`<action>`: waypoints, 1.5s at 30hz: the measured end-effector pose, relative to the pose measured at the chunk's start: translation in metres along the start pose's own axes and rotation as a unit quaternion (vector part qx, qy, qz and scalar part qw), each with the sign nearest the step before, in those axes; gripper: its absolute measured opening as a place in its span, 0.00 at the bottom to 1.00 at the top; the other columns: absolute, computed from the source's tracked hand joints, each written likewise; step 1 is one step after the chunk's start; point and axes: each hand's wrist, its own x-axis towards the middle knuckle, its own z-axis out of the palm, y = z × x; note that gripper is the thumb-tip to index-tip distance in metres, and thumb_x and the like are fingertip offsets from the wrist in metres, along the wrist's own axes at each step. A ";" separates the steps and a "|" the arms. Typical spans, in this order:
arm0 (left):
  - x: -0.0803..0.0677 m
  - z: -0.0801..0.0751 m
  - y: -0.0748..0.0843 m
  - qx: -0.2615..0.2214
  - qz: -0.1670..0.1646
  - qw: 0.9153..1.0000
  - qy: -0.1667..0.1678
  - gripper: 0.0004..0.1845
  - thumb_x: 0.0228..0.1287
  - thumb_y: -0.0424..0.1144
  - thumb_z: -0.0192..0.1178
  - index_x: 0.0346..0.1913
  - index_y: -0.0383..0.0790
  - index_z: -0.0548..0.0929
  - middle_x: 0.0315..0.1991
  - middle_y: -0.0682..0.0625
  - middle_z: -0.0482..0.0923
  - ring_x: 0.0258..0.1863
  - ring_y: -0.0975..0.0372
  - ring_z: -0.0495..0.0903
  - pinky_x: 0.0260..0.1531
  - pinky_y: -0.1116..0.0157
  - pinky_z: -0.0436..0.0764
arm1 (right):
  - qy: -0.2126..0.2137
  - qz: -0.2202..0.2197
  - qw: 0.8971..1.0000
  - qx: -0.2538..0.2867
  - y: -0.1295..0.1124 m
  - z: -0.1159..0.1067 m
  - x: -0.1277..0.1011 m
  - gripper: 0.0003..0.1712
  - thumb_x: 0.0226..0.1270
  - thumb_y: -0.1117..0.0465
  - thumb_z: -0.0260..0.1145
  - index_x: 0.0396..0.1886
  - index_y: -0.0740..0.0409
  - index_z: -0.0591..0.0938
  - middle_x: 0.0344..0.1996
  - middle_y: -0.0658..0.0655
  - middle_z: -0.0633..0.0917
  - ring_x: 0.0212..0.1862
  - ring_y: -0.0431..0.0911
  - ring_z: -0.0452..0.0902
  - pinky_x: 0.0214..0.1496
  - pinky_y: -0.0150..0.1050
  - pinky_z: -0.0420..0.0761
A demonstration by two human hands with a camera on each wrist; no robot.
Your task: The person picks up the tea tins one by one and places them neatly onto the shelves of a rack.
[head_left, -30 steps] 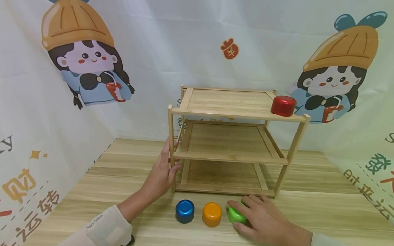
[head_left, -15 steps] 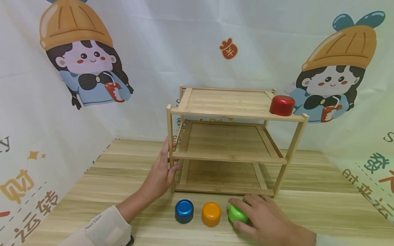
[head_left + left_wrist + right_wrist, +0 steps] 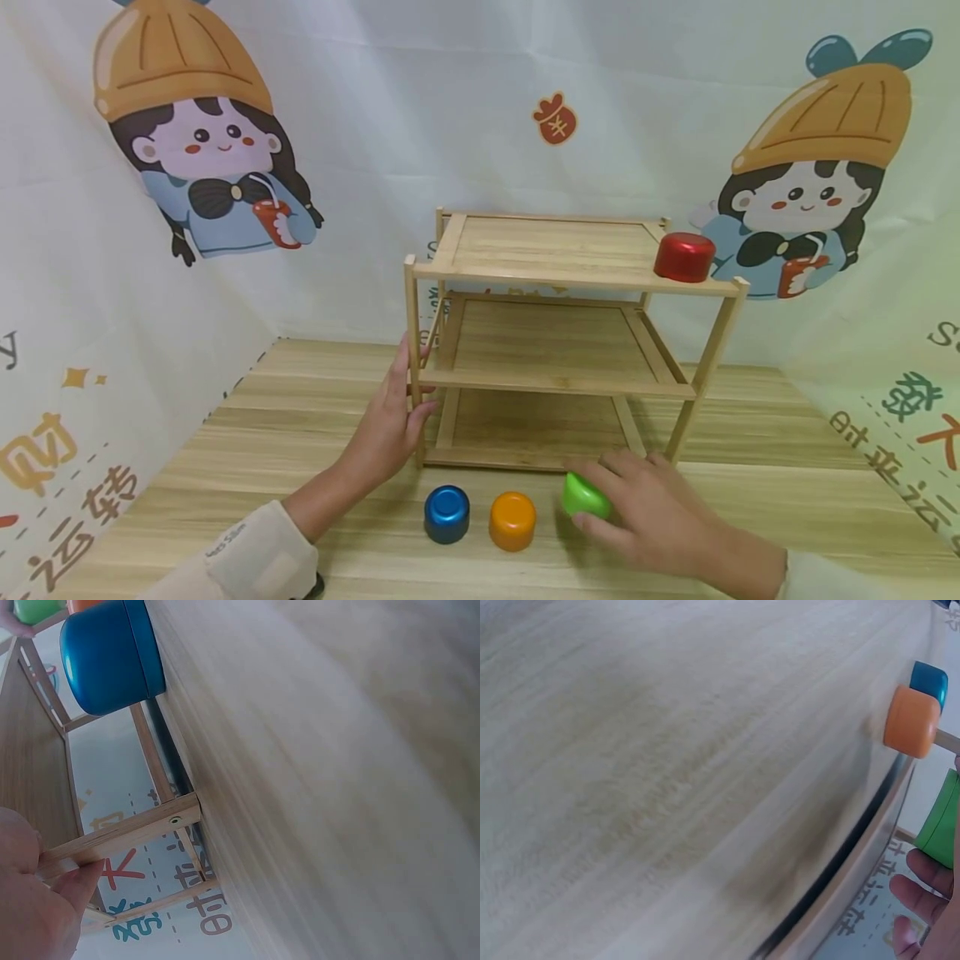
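Right hand (image 3: pixel 652 508), lower right of the frame: fingers and thumb round the green cup (image 3: pixel 586 497), a firm enough grip by the look of it. The cup sits near the rack's (image 3: pixel 555 382) lower front edge and looks lifted off the table (image 3: pixel 300 433) — a shadow beneath it, and the right wrist view shows it past the table's edge line.

Left hand (image 3: pixel 384 429), left of centre: thumb in front, fingers behind, holding the rack's front post (image 3: pixel 412 317). I take it that I am steadying the frame.

Tally, as I judge it: one up, one in hand, two to go. Red cup (image 3: pixel 684 257) stands on the top shelf (image 3: pixel 551 242), at its front right corner. Blue cup (image 3: pixel 447 514) and orange cup (image 3: pixel 512 522) stand on the table at bottom centre, apart from each other, untouched. Middle and bottom shelves carry no cup that I can see. Green is not yet set down anywhere.

Writing: no brand or label visible on any cup. Backdrop (image 3: pixel 420 125) carries Chinese lettering — 财 and 运转 at lower left, 發 and 时来运 at lower right, some cut by the frame. The red pouch (image 3: pixel 555 119) at upper centre bears a mark I can't read. My left sleeve (image 3: pixel 262 554) has small print, perhaps ending "Slim"; too small to be sure.
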 end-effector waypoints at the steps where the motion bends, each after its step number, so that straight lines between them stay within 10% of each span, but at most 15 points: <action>1: 0.000 0.000 0.000 0.000 -0.001 1.000 0.000 0.55 0.68 0.24 0.62 0.83 0.47 0.34 0.75 0.39 0.63 0.52 0.50 0.85 0.49 0.56 0.89 | -0.002 0.000 1.000 0.000 0.000 -0.002 0.001 0.28 0.68 0.37 0.66 0.64 0.40 0.80 0.42 0.43 0.85 0.42 0.38 0.78 0.38 0.38 0.76; 45: 0.000 0.000 -0.001 -0.005 0.004 1.000 0.003 0.55 0.68 0.24 0.62 0.83 0.48 0.35 0.74 0.38 0.64 0.51 0.48 0.86 0.49 0.56 0.89 | 0.040 -0.017 0.999 0.006 0.023 -0.112 0.062 0.25 0.64 0.42 0.67 0.60 0.40 0.82 0.35 0.42 0.80 0.40 0.38 0.72 0.37 0.38 0.66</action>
